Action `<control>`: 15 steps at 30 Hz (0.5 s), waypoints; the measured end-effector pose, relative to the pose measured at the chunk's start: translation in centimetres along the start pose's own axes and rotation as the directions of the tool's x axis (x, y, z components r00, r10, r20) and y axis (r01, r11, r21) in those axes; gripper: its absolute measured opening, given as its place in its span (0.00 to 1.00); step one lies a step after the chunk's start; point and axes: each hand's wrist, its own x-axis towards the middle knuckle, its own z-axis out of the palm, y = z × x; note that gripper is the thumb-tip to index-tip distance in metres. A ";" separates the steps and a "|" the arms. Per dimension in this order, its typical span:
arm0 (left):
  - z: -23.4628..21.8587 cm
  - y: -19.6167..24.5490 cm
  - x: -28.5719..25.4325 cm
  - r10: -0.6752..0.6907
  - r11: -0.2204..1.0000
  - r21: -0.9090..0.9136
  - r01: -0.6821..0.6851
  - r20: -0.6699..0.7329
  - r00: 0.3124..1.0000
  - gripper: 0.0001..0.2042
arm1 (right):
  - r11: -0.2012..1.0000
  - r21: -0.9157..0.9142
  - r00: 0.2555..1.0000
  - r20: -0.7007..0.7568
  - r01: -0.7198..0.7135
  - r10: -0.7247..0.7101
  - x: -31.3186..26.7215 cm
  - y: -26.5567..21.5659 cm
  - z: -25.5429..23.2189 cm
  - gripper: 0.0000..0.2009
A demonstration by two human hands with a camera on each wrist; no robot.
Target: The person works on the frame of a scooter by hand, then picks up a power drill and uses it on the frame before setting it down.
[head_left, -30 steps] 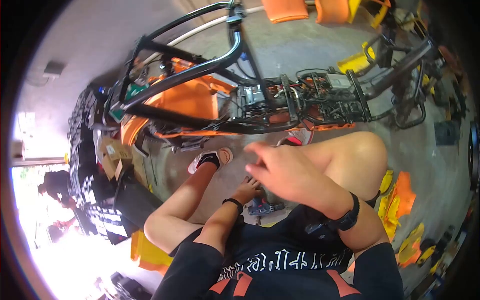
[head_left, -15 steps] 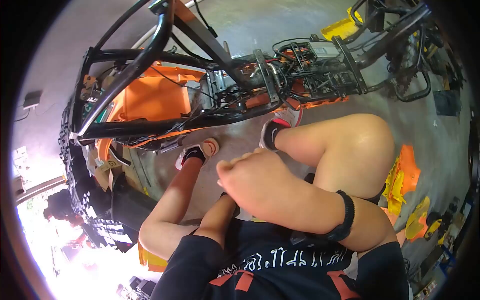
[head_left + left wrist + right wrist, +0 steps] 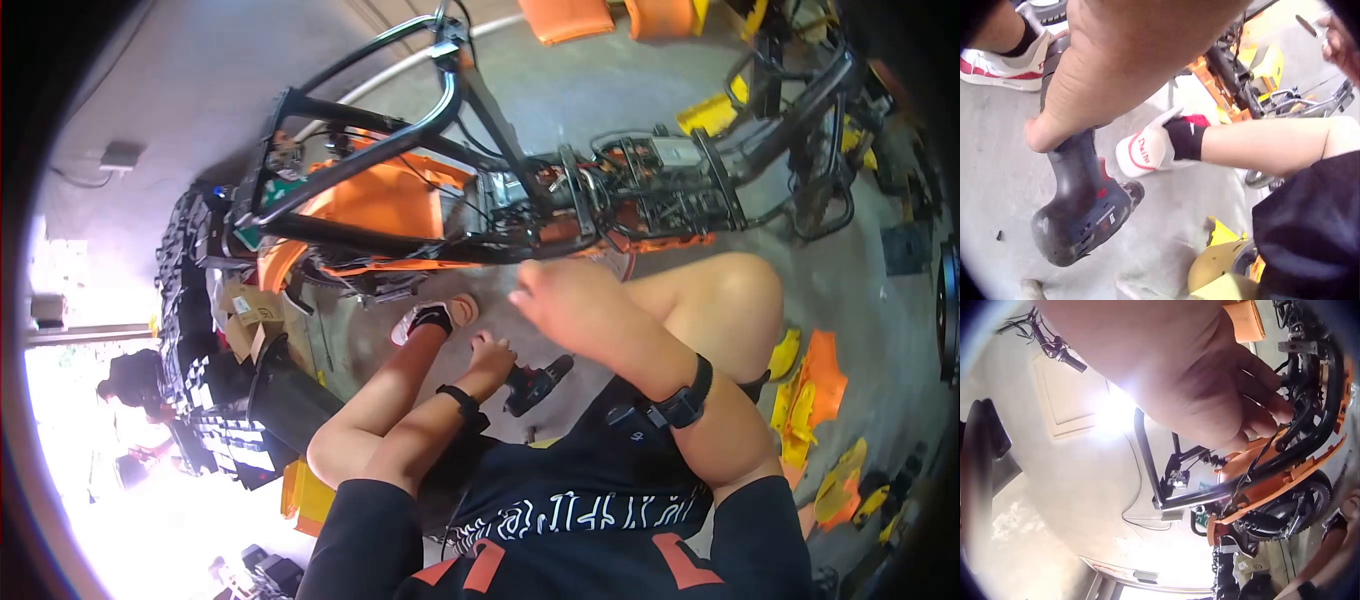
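My left hand [image 3: 488,365] is low between the knees and grips the lower handle of a dark cordless drill [image 3: 540,385]. In the left wrist view the drill [image 3: 1085,219] hangs from that hand, its motor body lowest and the chuck pointing aside; a red trigger shows. My right hand [image 3: 575,300] is raised over the right shin, fingers loosely curled. Its palm [image 3: 1210,400] shows in the right wrist view, with nothing visible in it. A small dark sliver [image 3: 1305,26] appears beside the right fingertips in the left wrist view. Ahead stands a black tubular vehicle frame [image 3: 360,150].
Orange bodywork [image 3: 385,200] and exposed wiring fill the frame. Big knobbly tyres [image 3: 185,250] and a cardboard box [image 3: 248,310] stand at the left. Yellow and orange panels [image 3: 800,400] lie on the floor at the right. A bright doorway is at lower left.
The left hand has moved forward, and the drill now points to the upper right in the head view. The right hand dipped toward the lap, then rose, its index finger less stretched. The head tilted and returned.
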 end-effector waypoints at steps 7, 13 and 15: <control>-8.9 -5.8 -8.5 -0.159 0.951 -0.231 0.208 0.214 0.964 0.30 | 0.969 0.245 0.949 -0.311 0.034 0.046 -0.6 4.5 -1.9 0.09; -12.5 -8.6 -18.2 -0.278 0.795 -0.579 0.180 -0.084 0.957 0.31 | 0.907 0.399 0.976 -0.106 -0.133 0.189 -1.0 8.3 -0.8 0.08; -13.8 -8.0 -20.6 -0.316 0.717 -0.696 0.050 -0.260 0.913 0.32 | 0.886 0.439 0.989 0.042 -0.147 0.143 -1.6 6.6 -1.1 0.08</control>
